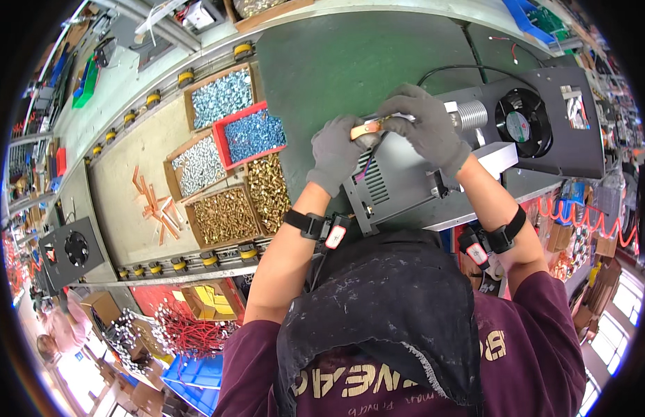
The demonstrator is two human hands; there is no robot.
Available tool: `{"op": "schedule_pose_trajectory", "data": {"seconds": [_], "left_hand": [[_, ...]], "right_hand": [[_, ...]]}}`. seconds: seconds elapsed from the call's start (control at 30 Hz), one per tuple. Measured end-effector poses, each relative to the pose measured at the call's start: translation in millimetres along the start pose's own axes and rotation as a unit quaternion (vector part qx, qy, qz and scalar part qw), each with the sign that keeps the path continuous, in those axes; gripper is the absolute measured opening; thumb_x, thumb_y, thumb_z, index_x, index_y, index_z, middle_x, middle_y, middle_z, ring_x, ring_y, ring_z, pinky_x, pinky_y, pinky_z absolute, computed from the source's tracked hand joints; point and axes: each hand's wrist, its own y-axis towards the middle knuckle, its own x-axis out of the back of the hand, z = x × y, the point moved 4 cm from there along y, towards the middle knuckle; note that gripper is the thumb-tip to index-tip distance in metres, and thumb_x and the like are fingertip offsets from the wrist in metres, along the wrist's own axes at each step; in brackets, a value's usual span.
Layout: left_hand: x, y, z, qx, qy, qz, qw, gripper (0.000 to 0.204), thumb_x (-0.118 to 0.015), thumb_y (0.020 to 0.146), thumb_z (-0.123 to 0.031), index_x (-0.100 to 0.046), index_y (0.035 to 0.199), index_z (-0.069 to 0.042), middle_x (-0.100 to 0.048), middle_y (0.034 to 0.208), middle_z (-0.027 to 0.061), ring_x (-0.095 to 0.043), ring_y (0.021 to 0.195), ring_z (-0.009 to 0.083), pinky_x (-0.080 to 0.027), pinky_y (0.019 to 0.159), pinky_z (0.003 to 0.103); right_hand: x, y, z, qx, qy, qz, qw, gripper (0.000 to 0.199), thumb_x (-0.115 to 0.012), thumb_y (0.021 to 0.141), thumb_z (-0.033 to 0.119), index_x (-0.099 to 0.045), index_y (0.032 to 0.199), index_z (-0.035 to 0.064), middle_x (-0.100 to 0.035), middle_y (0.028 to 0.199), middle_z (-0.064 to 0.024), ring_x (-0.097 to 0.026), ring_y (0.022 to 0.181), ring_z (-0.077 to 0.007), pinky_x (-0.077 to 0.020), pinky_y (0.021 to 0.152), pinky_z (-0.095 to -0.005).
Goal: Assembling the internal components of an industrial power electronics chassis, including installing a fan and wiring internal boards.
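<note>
Both my hands wear grey gloves and meet over the far left corner of a grey metal housing [392,174] with vent slots. The fingers of my left hand [336,149] are closed on a short copper strip [366,130]. Fingers of my right hand [426,128] curl in a pinch at the strip's right end; what they hold is hidden under the glove. Thin coloured wires [365,169] hang just below the strip. Right of my right hand, a ribbed metal cylinder [471,115] and a panel with a black fan [522,124] adjoin the housing.
Left of the housing stand trays of fasteners: a red tray of bluish screws [255,137], a box of silvery screws [221,97] and boxes of brass-coloured parts [225,214]. Loose copper strips [155,205] lie farther left. A black cable [468,67] arches over the green work surface [350,62].
</note>
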Motion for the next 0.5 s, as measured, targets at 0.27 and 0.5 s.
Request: {"op": "schedule_pose_trajectory", "data": {"seconds": [0.27, 0.5], "left_hand": [[-9, 2, -2, -0.019, 0.076, -0.055, 0.995, 0.042, -0.069, 0.07, -0.045, -0.063, 0.096, -0.012, -0.06, 0.094, 0.0034, -0.056, 0.094, 0.0228, -0.036, 0.087, 0.04], [-14, 8, -3, -0.001, 0.11, -0.023, 0.994, 0.036, -0.066, 0.075, -0.035, -0.059, 0.103, -0.014, -0.059, 0.101, 0.0038, -0.055, 0.098, 0.0225, -0.034, 0.092, 0.041]], "right_hand": [[-29, 13, -1, 0.049, -0.077, 0.01, 0.996, 0.014, -0.069, 0.069, 0.024, -0.069, 0.081, 0.0171, -0.054, 0.085, -0.0013, -0.05, 0.087, -0.0234, -0.039, 0.081, -0.0377], [-31, 7, -9, 0.075, -0.097, -0.004, 0.992, 0.015, -0.066, 0.073, 0.028, -0.07, 0.085, 0.0195, -0.054, 0.085, -0.0008, -0.049, 0.085, -0.023, -0.0387, 0.081, -0.0379]]}}
